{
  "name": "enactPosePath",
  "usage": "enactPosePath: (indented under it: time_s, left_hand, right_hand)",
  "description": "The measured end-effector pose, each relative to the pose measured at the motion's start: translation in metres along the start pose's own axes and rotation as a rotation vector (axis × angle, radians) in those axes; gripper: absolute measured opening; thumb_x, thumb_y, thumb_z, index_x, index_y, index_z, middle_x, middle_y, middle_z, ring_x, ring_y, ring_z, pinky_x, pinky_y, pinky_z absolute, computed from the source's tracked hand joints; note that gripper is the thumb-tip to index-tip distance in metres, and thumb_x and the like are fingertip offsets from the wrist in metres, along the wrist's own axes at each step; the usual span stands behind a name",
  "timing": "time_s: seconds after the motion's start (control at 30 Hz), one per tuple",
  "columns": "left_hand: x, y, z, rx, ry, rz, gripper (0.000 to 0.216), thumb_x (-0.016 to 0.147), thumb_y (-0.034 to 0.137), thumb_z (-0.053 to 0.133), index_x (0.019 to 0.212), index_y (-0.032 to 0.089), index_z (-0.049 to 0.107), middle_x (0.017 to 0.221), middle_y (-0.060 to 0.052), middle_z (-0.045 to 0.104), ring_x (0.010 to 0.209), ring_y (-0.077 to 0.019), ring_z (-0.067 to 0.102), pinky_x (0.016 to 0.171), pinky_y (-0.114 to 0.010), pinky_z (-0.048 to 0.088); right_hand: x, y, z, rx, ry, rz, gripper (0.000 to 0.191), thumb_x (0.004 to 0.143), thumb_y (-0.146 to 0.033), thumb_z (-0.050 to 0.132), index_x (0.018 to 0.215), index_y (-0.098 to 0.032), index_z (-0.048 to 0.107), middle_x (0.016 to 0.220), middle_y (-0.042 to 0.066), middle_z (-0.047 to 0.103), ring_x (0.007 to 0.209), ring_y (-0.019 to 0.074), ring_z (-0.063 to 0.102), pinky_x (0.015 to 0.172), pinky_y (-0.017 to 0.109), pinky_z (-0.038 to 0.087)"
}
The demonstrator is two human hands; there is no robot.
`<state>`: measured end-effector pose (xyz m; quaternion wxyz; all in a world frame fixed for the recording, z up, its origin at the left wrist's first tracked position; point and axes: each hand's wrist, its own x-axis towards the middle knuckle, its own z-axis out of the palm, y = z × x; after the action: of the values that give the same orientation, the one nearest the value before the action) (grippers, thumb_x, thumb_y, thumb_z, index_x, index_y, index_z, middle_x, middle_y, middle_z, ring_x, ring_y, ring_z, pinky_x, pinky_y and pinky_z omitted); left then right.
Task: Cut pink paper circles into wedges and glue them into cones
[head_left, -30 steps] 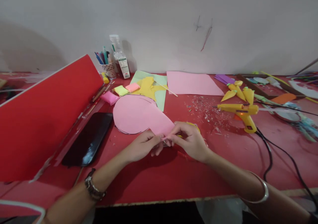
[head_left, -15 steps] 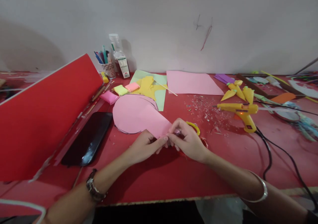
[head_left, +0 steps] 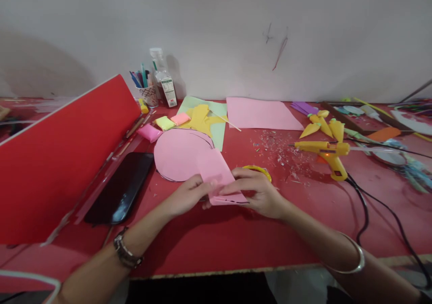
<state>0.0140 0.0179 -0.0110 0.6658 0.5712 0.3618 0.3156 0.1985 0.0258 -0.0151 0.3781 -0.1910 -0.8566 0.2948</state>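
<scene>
Both my hands hold a folded piece of pink paper (head_left: 218, 171) above the red table. A dark drawn line runs along its near edge. My left hand (head_left: 191, 196) pinches the paper's left side, thumb on top. Fingers of my right hand (head_left: 258, 191) lie across the right side, with the thumb beneath or hidden. Behind the folded piece lies a pink paper circle (head_left: 180, 153) with black outline strokes, partly covered by it. Yellow-handled scissors (head_left: 261, 170), mostly hidden, rest just behind my right hand.
A yellow glue gun (head_left: 326, 151) with a black cord lies at right near paper scraps (head_left: 280, 149) and yellow cone shapes (head_left: 324, 123). At left are a phone (head_left: 119, 187) and a slanted red board (head_left: 74, 160). A pen cup (head_left: 147, 95) and bottle (head_left: 165, 83) stand behind.
The pink paper has turned in my hands and its folded near edge now shows, closer to me. My hands have moved slightly apart, the right one now lying over the paper.
</scene>
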Motion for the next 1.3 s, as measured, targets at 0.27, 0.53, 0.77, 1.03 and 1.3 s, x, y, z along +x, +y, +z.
enactPosePath:
  time_s: [0.27,0.53,0.77,1.03,1.3]
  left_hand:
    - [0.003,-0.005,-0.007,0.156,0.03,-0.023,0.039,0.071,0.046,0.051,0.048,0.017,0.043,0.039,0.007,0.035,0.037,-0.0048,0.03,0.036,-0.018,0.02]
    - [0.004,-0.001,-0.001,0.221,-0.048,0.001,0.041,0.077,0.048,0.042,0.051,0.016,0.045,0.043,0.005,0.04,0.04,-0.0061,0.035,0.042,-0.02,0.029]
    - [0.0,-0.001,-0.004,0.405,-0.201,0.14,0.035,0.086,0.036,0.032,0.072,0.015,0.056,0.068,-0.001,0.056,0.054,-0.0074,0.043,0.054,-0.02,0.038]
    - [-0.002,0.0,0.0,0.477,-0.285,0.089,0.026,0.08,0.016,0.034,0.08,0.017,0.06,0.075,-0.001,0.061,0.067,-0.0094,0.051,0.062,-0.02,0.041]
    - [0.0,-0.007,0.004,0.359,-0.058,0.075,0.015,0.072,0.029,0.049,0.064,0.016,0.05,0.063,0.001,0.052,0.058,-0.011,0.046,0.053,-0.022,0.038]
  right_hand:
    - [0.001,-0.002,-0.002,-0.103,-0.038,-0.048,0.022,0.087,-0.022,0.047,0.1,-0.016,0.063,0.076,0.004,0.063,0.066,0.0088,0.056,0.06,0.019,0.045]
    - [0.003,-0.002,0.002,0.091,0.098,0.181,0.035,0.086,-0.04,0.045,0.067,-0.015,0.062,0.062,0.001,0.059,0.056,0.008,0.054,0.053,0.019,0.042]
    - [0.004,-0.003,0.011,0.247,0.197,0.44,0.03,0.081,-0.038,0.052,0.06,-0.018,0.045,0.051,-0.003,0.053,0.047,0.0074,0.05,0.045,0.019,0.039]
    - [0.004,0.001,0.012,0.553,0.057,0.555,0.025,0.08,-0.034,0.053,0.084,-0.02,0.033,0.055,-0.008,0.052,0.039,0.0058,0.05,0.036,0.017,0.037]
    - [0.005,-0.005,0.011,0.443,0.238,0.586,0.033,0.074,-0.026,0.059,0.095,-0.021,0.034,0.058,-0.008,0.05,0.049,0.0068,0.051,0.046,0.019,0.042]
